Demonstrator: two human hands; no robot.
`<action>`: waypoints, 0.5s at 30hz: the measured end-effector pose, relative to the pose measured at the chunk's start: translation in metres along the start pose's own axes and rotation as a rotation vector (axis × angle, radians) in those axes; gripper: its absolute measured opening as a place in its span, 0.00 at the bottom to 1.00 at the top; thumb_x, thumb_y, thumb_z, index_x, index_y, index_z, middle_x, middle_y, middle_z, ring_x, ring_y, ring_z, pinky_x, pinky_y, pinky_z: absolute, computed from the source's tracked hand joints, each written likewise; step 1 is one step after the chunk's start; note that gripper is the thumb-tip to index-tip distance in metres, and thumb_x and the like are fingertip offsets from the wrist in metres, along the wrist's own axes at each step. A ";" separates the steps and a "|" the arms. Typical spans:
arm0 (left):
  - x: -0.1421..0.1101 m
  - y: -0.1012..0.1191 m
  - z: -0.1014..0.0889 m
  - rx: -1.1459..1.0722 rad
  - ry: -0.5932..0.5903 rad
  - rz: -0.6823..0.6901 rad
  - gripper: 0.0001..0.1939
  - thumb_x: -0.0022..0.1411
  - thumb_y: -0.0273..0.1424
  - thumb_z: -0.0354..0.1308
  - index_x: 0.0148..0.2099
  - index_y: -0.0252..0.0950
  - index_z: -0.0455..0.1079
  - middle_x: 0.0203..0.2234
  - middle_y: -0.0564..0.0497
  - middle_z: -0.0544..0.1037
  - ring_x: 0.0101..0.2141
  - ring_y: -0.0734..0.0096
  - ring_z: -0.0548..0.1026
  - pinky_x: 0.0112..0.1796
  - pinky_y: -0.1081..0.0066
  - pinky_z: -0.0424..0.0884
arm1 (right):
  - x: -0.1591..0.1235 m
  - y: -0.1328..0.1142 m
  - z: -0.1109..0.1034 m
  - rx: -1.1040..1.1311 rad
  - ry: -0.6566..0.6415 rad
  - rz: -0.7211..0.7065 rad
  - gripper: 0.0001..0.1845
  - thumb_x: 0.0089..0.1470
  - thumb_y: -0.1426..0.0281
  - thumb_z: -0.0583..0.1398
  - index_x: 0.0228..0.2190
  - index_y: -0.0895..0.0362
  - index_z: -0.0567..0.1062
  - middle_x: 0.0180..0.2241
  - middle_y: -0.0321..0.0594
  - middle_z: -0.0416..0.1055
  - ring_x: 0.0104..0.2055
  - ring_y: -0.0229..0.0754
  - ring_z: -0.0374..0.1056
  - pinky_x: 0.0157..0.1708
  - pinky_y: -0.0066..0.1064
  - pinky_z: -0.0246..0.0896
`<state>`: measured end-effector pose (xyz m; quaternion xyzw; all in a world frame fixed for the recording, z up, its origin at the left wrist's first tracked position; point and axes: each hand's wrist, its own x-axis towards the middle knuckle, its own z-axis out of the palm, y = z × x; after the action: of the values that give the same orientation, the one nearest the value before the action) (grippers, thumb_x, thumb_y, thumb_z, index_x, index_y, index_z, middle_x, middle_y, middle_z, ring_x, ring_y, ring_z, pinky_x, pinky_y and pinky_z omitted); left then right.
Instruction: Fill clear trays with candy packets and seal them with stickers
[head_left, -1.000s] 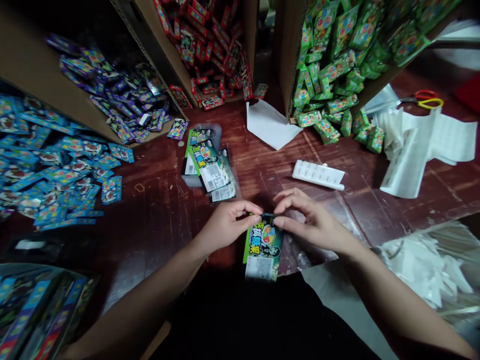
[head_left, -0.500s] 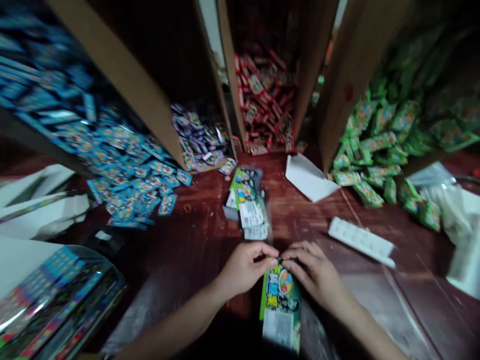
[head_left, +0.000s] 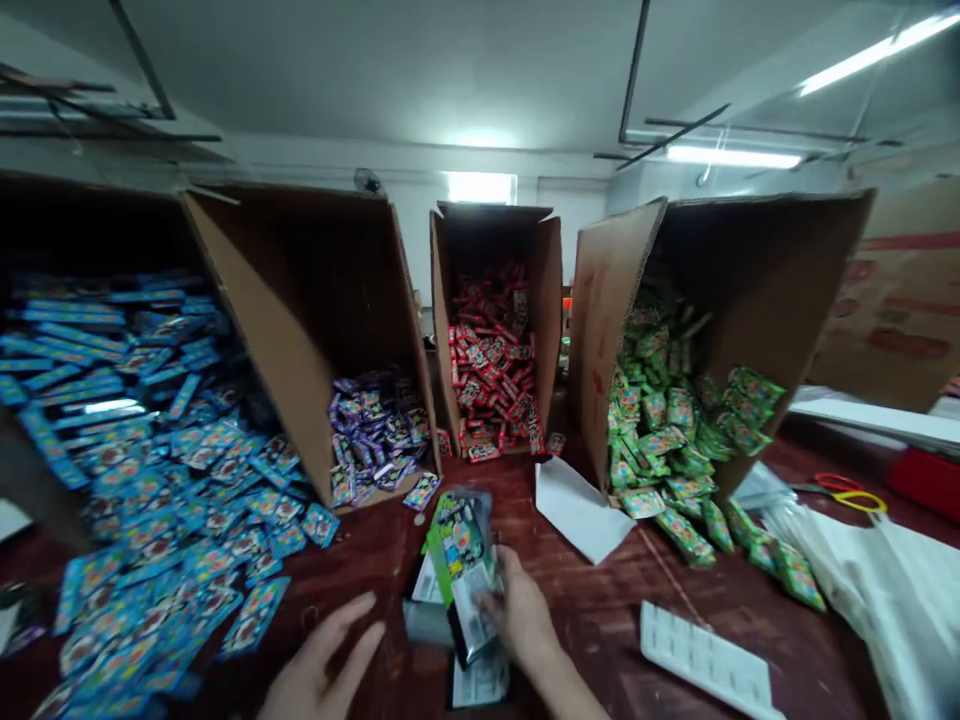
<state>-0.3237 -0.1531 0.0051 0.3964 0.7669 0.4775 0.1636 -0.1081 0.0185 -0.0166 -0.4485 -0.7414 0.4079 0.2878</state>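
Note:
My right hand (head_left: 521, 620) grips a green printed packet (head_left: 463, 570) and holds it over a small stack of similar packets (head_left: 480, 680) on the dark red table (head_left: 600, 610). My left hand (head_left: 322, 660) hovers open to the left of the stack, fingers stretched out, holding nothing. It is nearest the spill of blue packets (head_left: 165, 500).
Tilted cardboard boxes stand behind: blue packets at left, purple packets (head_left: 371, 435), red packets (head_left: 491, 370), green packets (head_left: 675, 430) at right. A white paper (head_left: 577, 515), a white strip (head_left: 705, 660), scissors (head_left: 847, 492) and plastic bags (head_left: 877, 570) lie at right.
The camera has tilted up to show the boxes and ceiling. My hands parted: the right carried the green packet forward to the stack, and the left let go and opened.

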 end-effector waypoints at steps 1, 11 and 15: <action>-0.007 0.018 0.020 -0.118 -0.047 -0.029 0.25 0.54 0.51 0.65 0.50 0.43 0.76 0.52 0.46 0.80 0.56 0.51 0.75 0.60 0.52 0.67 | -0.010 0.004 -0.010 0.032 -0.024 -0.025 0.24 0.53 0.58 0.65 0.50 0.52 0.71 0.43 0.44 0.78 0.46 0.52 0.76 0.46 0.39 0.69; -0.015 0.070 0.155 -0.521 -0.266 -0.119 0.22 0.60 0.40 0.63 0.53 0.34 0.68 0.45 0.43 0.81 0.46 0.59 0.79 0.48 0.62 0.74 | -0.080 0.051 -0.052 0.249 -0.093 0.052 0.24 0.63 0.49 0.54 0.40 0.57 0.72 0.38 0.48 0.78 0.41 0.52 0.75 0.42 0.42 0.70; -0.006 0.054 0.144 -0.309 -0.285 -0.038 0.15 0.64 0.42 0.57 0.38 0.34 0.72 0.29 0.50 0.78 0.32 0.64 0.76 0.37 0.68 0.71 | -0.069 0.056 -0.046 0.023 0.149 -0.094 0.33 0.61 0.55 0.59 0.61 0.59 0.63 0.61 0.58 0.64 0.65 0.61 0.58 0.63 0.56 0.53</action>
<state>-0.2048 -0.0584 -0.0199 0.4157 0.6609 0.5255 0.3380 -0.0179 -0.0127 -0.0461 -0.4389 -0.7334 0.3681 0.3661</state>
